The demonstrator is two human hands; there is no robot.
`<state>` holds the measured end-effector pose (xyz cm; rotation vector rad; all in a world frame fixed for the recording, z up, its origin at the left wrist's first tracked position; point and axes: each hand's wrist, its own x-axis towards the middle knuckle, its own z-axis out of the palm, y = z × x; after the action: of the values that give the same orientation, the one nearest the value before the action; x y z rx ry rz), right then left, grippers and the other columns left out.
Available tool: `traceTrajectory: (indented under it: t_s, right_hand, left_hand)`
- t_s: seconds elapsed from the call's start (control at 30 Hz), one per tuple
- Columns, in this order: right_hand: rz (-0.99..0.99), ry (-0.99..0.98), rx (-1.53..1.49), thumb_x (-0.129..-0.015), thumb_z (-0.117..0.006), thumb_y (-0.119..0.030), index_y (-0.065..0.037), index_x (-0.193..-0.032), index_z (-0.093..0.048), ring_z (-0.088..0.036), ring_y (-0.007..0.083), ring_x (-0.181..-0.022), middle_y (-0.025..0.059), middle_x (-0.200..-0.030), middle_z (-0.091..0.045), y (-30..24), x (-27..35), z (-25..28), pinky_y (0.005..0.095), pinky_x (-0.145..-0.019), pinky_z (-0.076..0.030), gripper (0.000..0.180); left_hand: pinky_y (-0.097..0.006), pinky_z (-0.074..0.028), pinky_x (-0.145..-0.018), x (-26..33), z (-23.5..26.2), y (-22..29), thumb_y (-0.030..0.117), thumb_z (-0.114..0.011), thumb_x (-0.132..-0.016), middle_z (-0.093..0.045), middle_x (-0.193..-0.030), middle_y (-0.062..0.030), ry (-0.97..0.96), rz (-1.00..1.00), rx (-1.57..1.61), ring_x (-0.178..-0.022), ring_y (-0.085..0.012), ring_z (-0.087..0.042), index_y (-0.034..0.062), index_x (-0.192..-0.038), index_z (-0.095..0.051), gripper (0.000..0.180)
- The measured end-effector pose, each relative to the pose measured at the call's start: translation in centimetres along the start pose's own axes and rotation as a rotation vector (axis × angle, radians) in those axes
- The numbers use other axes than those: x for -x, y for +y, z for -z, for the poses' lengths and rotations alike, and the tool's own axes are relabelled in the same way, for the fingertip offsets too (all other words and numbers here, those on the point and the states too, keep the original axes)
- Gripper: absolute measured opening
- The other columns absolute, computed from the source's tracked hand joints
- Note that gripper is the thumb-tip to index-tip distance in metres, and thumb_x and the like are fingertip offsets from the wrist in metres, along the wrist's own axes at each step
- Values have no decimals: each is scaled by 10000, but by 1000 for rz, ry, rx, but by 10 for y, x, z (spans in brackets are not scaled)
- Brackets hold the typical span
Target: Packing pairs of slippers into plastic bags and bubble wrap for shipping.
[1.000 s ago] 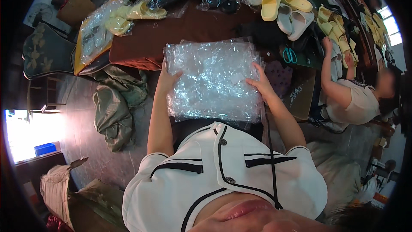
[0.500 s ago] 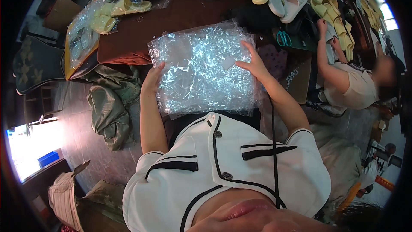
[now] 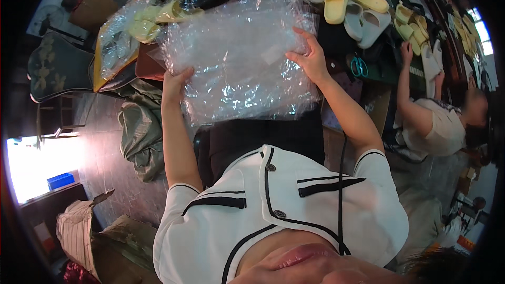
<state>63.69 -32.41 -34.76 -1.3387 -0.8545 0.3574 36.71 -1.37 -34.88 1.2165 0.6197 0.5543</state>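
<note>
A wide stack of clear plastic bags is held up in front of me, crinkled and glossy. My left hand grips its left edge, thumb on top and the other fingers hidden beneath. At the right edge my right hand holds it too, with the thumb and a finger on the upper side. A small pale patch shows through the plastic near the right thumb. The stack covers most of the brown cloth behind it.
Beyond the stack lie yellow slippers, white slippers and slippers in clear plastic. Teal-handled scissors rest at the right. A co-worker sits there, reaching toward more slippers. A chair and green sack stand left.
Both hands have raised the stack of plastic bags away from my body and tilted it, so it now covers most of the brown cloth. The view has shifted slightly.
</note>
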Motion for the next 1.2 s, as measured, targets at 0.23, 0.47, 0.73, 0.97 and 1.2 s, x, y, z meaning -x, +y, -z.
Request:
traceTrajectory:
  t_s: [0.23, 0.47, 0.73, 0.97, 1.2]
  right_hand:
    - [103, 28, 50, -807, -808, -40, -90, -1448, -486, -587, 242, -1188, 105, -1382, -523, 35, -90, -13, 348, -984, -518, 719]
    - [-347, -147, 821, -768, -820, -163, -188, -1525, -367, -563, 458, -1175, 307, -1338, -477, 143, -75, 11, 458, -1004, -466, 882]
    - [-329, -204, 1158, -862, -770, -299, -344, -1524, -368, -359, 511, -1375, 307, -1554, -229, 70, -90, -21, 656, -1008, -401, 776]
    - [-229, -653, 1273, -753, -840, -407, -437, -1528, -361, -182, 493, -1491, 178, -1657, -137, 85, -72, -48, 721, -1098, -274, 912]
    - [-415, -694, 1247, -763, -830, -427, -420, -1532, -357, -197, 490, -1489, 199, -1654, -158, 95, -65, -59, 738, -1088, -275, 903]
  left_hand:
    - [-307, -546, -706, -89, 34, 12, 133, -805, -858, -719, -1002, -81, 74, -107, -176, -835, -168, -682, -23, -1135, -660, 349]
    - [-337, -538, -722, -161, 75, -110, 261, -832, -838, -711, -999, -103, 241, 49, -484, -845, -173, -661, -56, -1158, -650, 486]
    - [-345, -552, -709, -160, 37, -85, 223, -861, -764, -731, -985, -110, 285, 76, -544, -816, -166, -682, -28, -1179, -651, 528]
    - [-372, -550, -835, -176, 16, -99, 241, -885, -728, -718, -1108, -163, 266, 28, -713, -973, -266, -703, 1, -1279, -614, 659]
    - [-498, -517, -850, -151, 5, -33, 282, -815, -808, -640, -1099, -251, 355, -224, -1266, -989, -421, -639, 120, -1555, -314, 914]
